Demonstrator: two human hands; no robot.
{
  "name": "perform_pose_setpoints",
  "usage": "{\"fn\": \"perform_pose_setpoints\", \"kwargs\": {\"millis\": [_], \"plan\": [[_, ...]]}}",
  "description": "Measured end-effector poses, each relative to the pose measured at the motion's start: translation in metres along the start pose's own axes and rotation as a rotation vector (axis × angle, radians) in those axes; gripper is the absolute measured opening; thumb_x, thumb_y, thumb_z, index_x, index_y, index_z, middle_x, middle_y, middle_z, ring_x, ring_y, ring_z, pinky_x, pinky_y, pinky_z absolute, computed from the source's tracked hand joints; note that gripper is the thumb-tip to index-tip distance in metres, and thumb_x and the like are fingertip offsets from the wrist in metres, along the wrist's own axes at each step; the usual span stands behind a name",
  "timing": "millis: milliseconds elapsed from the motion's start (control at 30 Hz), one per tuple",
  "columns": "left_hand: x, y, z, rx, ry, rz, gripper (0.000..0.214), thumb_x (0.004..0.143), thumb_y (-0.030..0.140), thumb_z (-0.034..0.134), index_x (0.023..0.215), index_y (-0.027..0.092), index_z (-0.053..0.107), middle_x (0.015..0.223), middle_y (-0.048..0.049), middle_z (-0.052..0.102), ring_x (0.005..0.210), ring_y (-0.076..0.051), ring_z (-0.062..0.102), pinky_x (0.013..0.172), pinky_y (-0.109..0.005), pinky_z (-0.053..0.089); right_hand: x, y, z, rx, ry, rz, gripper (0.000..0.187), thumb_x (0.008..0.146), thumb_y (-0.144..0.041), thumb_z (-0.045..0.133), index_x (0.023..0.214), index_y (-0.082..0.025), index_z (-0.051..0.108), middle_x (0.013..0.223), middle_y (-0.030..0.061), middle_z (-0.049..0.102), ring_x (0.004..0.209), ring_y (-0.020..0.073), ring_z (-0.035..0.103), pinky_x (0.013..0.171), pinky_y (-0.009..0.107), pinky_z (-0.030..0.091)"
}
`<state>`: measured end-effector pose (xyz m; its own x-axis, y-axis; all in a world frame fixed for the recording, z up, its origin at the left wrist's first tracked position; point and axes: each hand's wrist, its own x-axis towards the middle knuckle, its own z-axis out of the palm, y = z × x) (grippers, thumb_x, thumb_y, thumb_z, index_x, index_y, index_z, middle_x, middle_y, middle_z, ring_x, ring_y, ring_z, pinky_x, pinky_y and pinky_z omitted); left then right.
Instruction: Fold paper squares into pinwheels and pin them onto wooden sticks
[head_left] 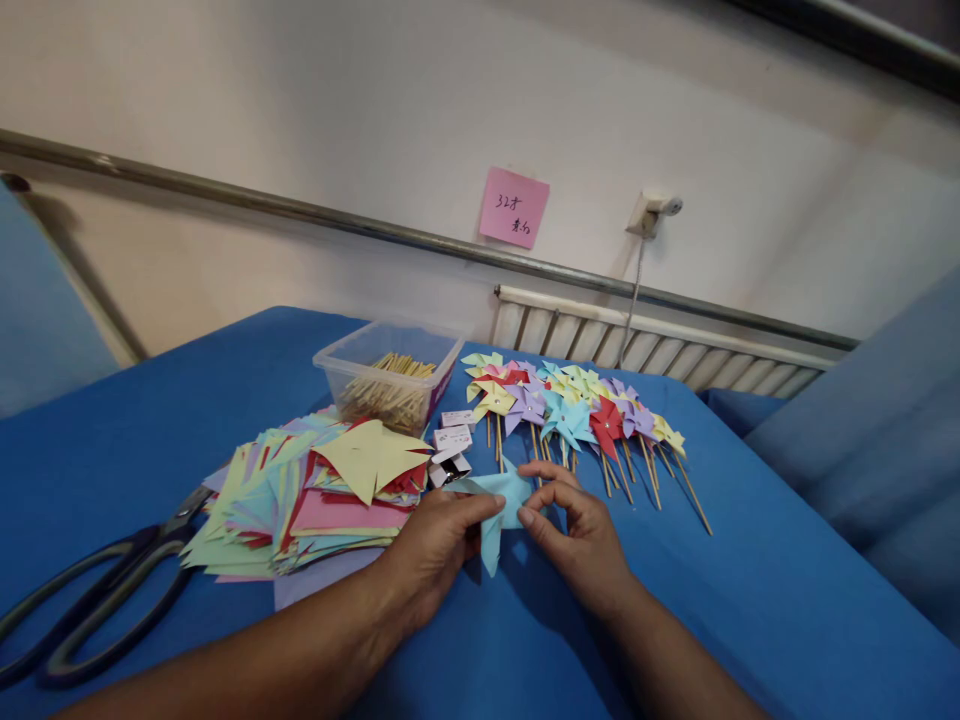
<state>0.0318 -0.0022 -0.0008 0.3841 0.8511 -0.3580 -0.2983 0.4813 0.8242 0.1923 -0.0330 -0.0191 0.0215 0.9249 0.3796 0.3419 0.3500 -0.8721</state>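
Note:
A light blue paper pinwheel [491, 505], with its points partly folded in, is held above the table between my hands. My left hand [437, 540] grips it from the left, thumb lying on top of the paper. My right hand [577, 530] pinches its right edge with thumb and fingers. Just behind the pinwheel are small white boxes [452, 440], the nearest one opened with dark contents. Left of my left hand lies a pile of coloured paper sheets [300, 490], topped by a cut yellow sheet [373, 455].
Large dark-handled scissors [127, 580] lie at the left. A clear plastic box [330, 370] holds many thin wooden sticks [394, 385]. Finished pinwheels [570, 418] on sticks lie at the back right of the blue table [757, 590]. Behind stand a wall and a radiator [585, 335].

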Motion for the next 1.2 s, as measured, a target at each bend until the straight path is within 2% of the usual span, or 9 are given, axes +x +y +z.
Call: {"fn": "perform_pose_setpoints", "kwargs": {"millis": [100,333,533,767,1033,1200], "plan": [[0.0015,-0.0019,-0.0006,0.024,-0.004,0.026,0.014,0.064,0.02,0.072,0.076,0.013,0.068,0.063,-0.0046,0.069,0.053,-0.015,0.061,0.052,-0.024,0.045,0.0002,-0.0001,0.0013,-0.027,0.023,0.008,0.009,0.076,-0.019,0.064,0.067,-0.02,0.063,0.11,0.0075,0.063,0.108,0.0234,0.055,0.096,0.043,0.037],[0.0039,-0.0037,-0.0008,0.082,0.016,0.035,0.022,0.06,0.024,0.076,0.076,0.012,0.066,0.06,-0.0035,0.066,0.049,-0.015,0.059,0.047,-0.025,0.04,0.0005,0.0009,0.0024,-0.087,0.084,0.008,0.009,0.075,-0.018,0.063,0.065,-0.021,0.063,0.103,0.0061,0.065,0.103,0.0227,0.058,0.093,0.041,0.039],[0.006,-0.0058,-0.0021,0.122,-0.001,0.029,0.021,0.063,0.025,0.075,0.075,0.013,0.063,0.058,-0.0009,0.062,0.047,-0.013,0.056,0.045,-0.024,0.039,0.0003,-0.0008,0.0038,-0.131,0.087,-0.033,0.009,0.074,-0.017,0.063,0.065,-0.021,0.062,0.101,0.0056,0.065,0.101,0.022,0.058,0.092,0.041,0.041],[0.0043,-0.0052,-0.0007,0.082,0.015,0.011,0.021,0.06,0.021,0.077,0.069,0.015,0.059,0.059,0.0007,0.062,0.054,-0.013,0.059,0.056,-0.025,0.044,-0.0003,-0.0012,0.0047,-0.106,0.096,-0.022,0.009,0.075,-0.018,0.061,0.066,-0.021,0.062,0.097,0.0056,0.066,0.099,0.0218,0.058,0.09,0.039,0.042],[0.0037,-0.0071,-0.0015,0.07,-0.034,0.007,0.022,0.063,0.022,0.076,0.077,0.014,0.062,0.071,-0.003,0.066,0.066,-0.016,0.062,0.068,-0.029,0.047,0.0002,-0.0008,0.005,-0.078,0.117,0.008,0.009,0.075,-0.018,0.061,0.066,-0.02,0.061,0.096,0.0057,0.066,0.098,0.0216,0.059,0.089,0.037,0.042],[0.005,-0.0085,-0.0031,0.106,-0.075,0.051,0.027,0.062,0.026,0.077,0.081,0.013,0.063,0.069,-0.0035,0.065,0.062,-0.016,0.06,0.057,-0.026,0.042,-0.0002,-0.0014,0.0065,-0.083,0.142,0.024,0.009,0.075,-0.017,0.061,0.067,-0.02,0.06,0.095,0.006,0.065,0.096,0.0213,0.059,0.088,0.037,0.042]]}}
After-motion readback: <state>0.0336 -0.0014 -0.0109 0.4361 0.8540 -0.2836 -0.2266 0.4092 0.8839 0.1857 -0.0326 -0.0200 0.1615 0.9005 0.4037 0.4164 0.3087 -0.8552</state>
